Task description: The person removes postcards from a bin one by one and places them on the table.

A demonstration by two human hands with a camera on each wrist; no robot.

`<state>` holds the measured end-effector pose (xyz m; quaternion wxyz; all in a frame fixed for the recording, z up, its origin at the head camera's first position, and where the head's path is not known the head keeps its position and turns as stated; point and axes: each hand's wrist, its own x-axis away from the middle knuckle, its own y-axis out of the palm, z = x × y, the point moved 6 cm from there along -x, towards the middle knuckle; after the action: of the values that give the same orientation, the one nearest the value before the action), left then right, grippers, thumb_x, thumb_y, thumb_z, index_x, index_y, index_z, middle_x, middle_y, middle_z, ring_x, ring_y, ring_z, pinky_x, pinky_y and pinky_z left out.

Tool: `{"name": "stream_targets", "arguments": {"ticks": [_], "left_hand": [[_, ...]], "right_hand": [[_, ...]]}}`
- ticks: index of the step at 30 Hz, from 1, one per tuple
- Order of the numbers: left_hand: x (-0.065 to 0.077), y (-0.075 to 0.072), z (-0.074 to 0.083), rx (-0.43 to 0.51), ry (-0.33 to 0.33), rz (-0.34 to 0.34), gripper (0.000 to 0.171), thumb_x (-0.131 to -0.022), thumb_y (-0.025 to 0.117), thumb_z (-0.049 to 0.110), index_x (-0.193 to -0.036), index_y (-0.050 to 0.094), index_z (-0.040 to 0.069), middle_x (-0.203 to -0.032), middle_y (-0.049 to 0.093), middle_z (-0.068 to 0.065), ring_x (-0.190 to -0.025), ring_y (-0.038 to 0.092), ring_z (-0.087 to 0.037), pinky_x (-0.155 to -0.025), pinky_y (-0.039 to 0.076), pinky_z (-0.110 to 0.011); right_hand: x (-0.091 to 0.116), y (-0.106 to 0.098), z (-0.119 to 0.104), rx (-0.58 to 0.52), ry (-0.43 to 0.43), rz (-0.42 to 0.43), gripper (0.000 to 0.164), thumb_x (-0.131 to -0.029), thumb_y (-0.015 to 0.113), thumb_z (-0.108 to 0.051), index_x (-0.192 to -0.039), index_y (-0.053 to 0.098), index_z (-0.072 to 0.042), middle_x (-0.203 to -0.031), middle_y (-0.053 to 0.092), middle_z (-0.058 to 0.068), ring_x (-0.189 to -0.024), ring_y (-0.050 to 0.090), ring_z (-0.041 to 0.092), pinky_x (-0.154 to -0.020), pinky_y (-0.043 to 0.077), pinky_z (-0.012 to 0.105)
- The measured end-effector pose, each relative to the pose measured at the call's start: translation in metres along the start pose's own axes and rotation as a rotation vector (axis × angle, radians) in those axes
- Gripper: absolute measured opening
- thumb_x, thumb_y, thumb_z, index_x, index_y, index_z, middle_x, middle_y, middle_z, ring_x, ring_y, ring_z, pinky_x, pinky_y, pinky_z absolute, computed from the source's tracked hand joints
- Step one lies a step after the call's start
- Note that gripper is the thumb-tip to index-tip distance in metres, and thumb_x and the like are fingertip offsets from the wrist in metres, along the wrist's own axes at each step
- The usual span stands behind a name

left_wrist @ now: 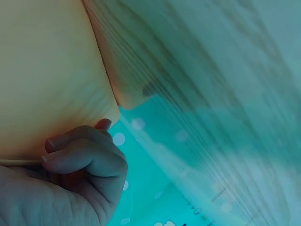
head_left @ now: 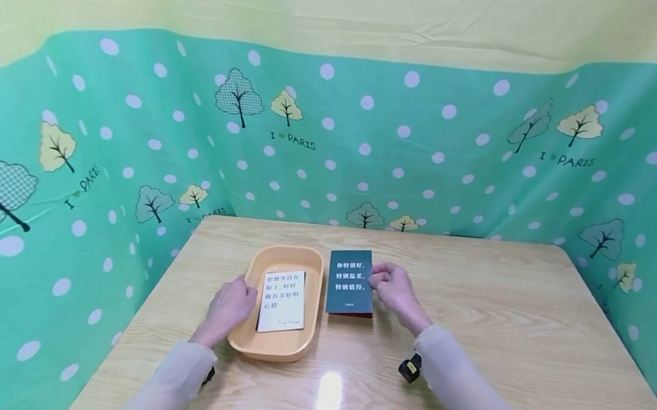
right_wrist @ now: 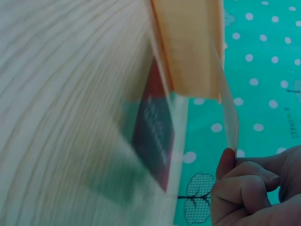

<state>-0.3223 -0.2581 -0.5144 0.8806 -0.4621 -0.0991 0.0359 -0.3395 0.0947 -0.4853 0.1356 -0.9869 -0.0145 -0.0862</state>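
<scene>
In the head view my left hand [head_left: 232, 306] grips the left rim of a peach plastic tray [head_left: 308, 339], its fingers curled at the wall [left_wrist: 56, 84] in the left wrist view. A white card [head_left: 284, 302] with printed writing lies inside the tray. Just right of the tray, my right hand [head_left: 398, 292] pinches the right edge of a dark teal card [head_left: 350, 296] with white writing. The right wrist view shows this card [right_wrist: 229, 117] edge-on, raised off the table. Beneath it lies another card [right_wrist: 155, 127], dark with a red part, mostly covered in the head view.
The wooden table [head_left: 476, 305] carries the tray and cards. A green dotted cloth [head_left: 466, 133] hangs behind and at both sides. Black straps with small devices sit at the wrists, the right one [head_left: 409, 369] plainly visible. A bright reflection lies on the near tabletop.
</scene>
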Motion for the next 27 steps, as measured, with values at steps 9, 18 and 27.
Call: {"name": "stream_targets", "arguments": {"ticks": [9, 18, 27], "left_hand": [[0.003, 0.0, 0.003, -0.035, 0.018, 0.022, 0.03, -0.105, 0.045, 0.018, -0.117, 0.058, -0.007, -0.082, 0.058, -0.015, -0.064, 0.06, -0.025, -0.05, 0.051, -0.035], [0.003, -0.001, 0.002, -0.054, 0.034, 0.026, 0.032, -0.106, 0.044, 0.017, -0.12, 0.057, -0.009, -0.083, 0.059, -0.015, -0.065, 0.06, -0.025, -0.051, 0.05, -0.035], [0.003, -0.002, 0.003, -0.043, 0.023, 0.032, 0.033, -0.105, 0.045, 0.017, -0.122, 0.057, -0.008, -0.083, 0.059, -0.015, -0.064, 0.06, -0.024, -0.05, 0.051, -0.034]], "right_hand": [[-0.012, -0.017, 0.024, 0.089, 0.019, 0.035, 0.027, -0.105, 0.056, 0.0, -0.132, 0.058, 0.005, -0.118, 0.065, 0.02, -0.105, 0.062, 0.03, -0.088, 0.054, 0.038], [-0.017, -0.026, 0.038, 0.154, 0.049, 0.037, 0.028, -0.105, 0.053, -0.003, -0.132, 0.058, 0.007, -0.118, 0.062, 0.02, -0.101, 0.059, 0.029, -0.081, 0.051, 0.035], [-0.025, -0.031, 0.045, 0.152, 0.052, 0.03, 0.029, -0.105, 0.054, -0.002, -0.132, 0.057, 0.008, -0.118, 0.064, 0.022, -0.106, 0.063, 0.03, -0.09, 0.054, 0.039]]}}
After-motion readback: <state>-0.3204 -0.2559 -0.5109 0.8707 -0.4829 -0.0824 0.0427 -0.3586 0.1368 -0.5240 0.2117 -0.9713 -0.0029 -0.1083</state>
